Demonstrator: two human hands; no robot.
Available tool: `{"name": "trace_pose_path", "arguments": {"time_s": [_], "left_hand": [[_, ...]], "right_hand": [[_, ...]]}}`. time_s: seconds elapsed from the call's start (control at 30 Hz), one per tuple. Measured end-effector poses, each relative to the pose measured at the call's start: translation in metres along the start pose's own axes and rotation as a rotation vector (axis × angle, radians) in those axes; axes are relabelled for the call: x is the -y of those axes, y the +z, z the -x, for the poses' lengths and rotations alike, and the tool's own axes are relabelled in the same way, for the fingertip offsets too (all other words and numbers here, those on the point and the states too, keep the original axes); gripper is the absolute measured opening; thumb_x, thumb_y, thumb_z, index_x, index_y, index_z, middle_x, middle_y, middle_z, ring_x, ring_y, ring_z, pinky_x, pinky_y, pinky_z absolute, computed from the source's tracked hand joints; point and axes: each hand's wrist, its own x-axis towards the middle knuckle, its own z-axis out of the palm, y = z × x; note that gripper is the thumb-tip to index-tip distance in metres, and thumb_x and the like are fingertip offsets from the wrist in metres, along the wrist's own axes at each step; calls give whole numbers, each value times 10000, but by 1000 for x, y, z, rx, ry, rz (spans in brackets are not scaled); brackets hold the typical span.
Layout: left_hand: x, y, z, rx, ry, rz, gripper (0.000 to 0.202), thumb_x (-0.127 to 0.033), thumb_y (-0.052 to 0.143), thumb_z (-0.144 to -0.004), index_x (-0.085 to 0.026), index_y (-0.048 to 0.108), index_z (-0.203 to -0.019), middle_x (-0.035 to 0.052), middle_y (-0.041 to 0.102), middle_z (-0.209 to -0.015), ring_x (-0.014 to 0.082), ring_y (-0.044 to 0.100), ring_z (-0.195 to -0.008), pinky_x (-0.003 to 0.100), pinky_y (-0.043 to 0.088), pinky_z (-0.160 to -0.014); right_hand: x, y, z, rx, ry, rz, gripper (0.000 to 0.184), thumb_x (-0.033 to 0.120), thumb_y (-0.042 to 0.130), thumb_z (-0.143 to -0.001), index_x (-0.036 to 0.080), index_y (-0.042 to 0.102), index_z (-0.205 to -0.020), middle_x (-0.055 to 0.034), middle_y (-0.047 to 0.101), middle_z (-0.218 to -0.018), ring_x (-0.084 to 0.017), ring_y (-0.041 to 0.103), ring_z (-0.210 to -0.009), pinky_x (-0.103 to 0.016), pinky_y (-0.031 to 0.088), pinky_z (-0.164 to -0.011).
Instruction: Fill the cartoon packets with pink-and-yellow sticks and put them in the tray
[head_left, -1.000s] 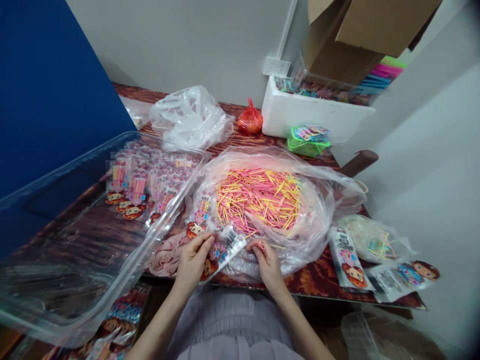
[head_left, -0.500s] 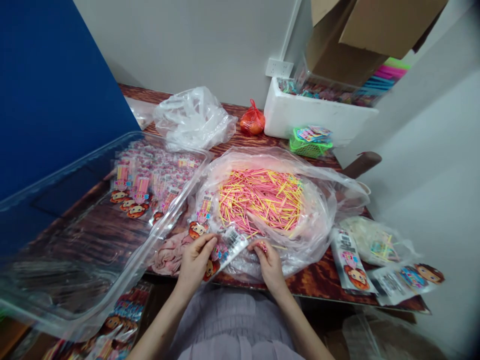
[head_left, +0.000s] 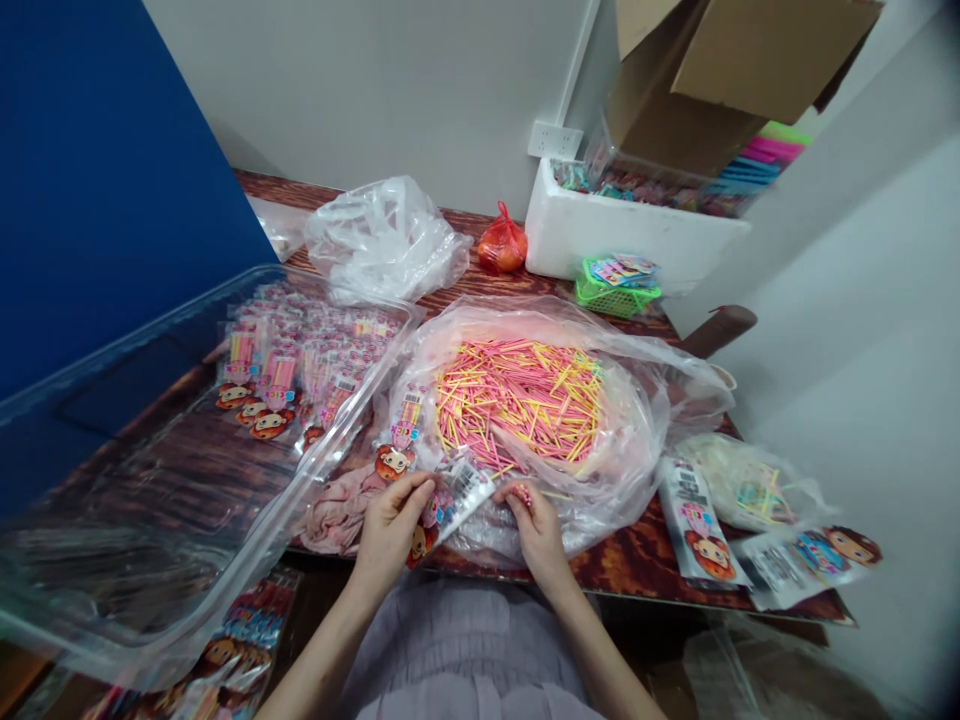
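Between the thumb and fingers of my left hand (head_left: 395, 525) is pinched a small printed plastic packet (head_left: 459, 482) with a barcode and a cartoon face. My right hand (head_left: 534, 525) is closed around a small bundle of pink sticks (head_left: 521, 494), their ends showing at the fingers; its fingertips are at the packet's right corner. Just beyond both hands a heap of thin pink and yellow sticks (head_left: 525, 395) lies in a large clear plastic bag (head_left: 637, 430). Another printed packet (head_left: 395, 460) rests against the bag's left side, next to my left hand.
A clear tub (head_left: 330, 465) with many filled packets (head_left: 277, 385) stands at left, beside a pink cloth (head_left: 337, 515). Flat packets (head_left: 701, 530) lie at the right edge. Behind are a white plastic bag (head_left: 386, 240), a red bag of fruit (head_left: 502, 245), a green basket (head_left: 615, 298) and a foam box (head_left: 637, 230).
Hardly anything differs: both hands keep nearly the same pose at the packet, and the whole view has shifted slightly.
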Motion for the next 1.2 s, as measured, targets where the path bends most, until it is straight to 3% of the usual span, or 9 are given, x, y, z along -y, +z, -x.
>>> {"name": "trace_pose_path", "arguments": {"time_s": [0.3, 0.8, 0.9, 1.0, 1.2], "left_hand": [[2, 4, 0, 15, 5, -11, 251, -396, 668, -773, -191, 759, -885, 43, 762, -899, 210, 686, -873, 302, 533, -825], [-3, 11, 5, 68, 63, -15, 172, -326, 639, -802, -212, 760, -845, 35, 758, -870, 198, 683, -837, 286, 519, -798], [-4, 14, 5, 88, 73, -17, 173, -326, 641, -802, -210, 762, -843, 38, 753, -862, 199, 678, -822, 281, 516, -773], [-8, 20, 7, 132, 81, -11, 188, -336, 634, -809, -200, 764, -816, 39, 738, -824, 191, 666, -781, 265, 505, -721], [-15, 29, 11, 200, -21, 96, 214, -356, 638, -818, -178, 756, -826, 22, 711, -770, 154, 629, -704, 229, 470, -656]], "right_hand": [[2, 1, -1, -14, -6, -13, 200, 288, 470, -959, 210, 624, -857, -18, 667, -812, -182, 618, -791, -276, 448, -753], [14, -8, -6, 6, 45, -60, 186, 308, 511, -931, 210, 644, -845, -32, 687, -815, -197, 631, -810, -299, 468, -770], [29, -12, -18, -39, 80, -206, 165, 317, 548, -912, 208, 665, -869, -47, 715, -850, -210, 654, -842, -340, 489, -824], [55, -13, -41, -107, 116, -524, 155, 322, 565, -903, 211, 672, -890, -60, 735, -874, -227, 681, -878, -403, 508, -873], [103, 1, -65, -19, 237, -906, 145, 364, 702, -812, 232, 674, -863, -50, 763, -913, -259, 689, -995, -460, 499, -940]]}}
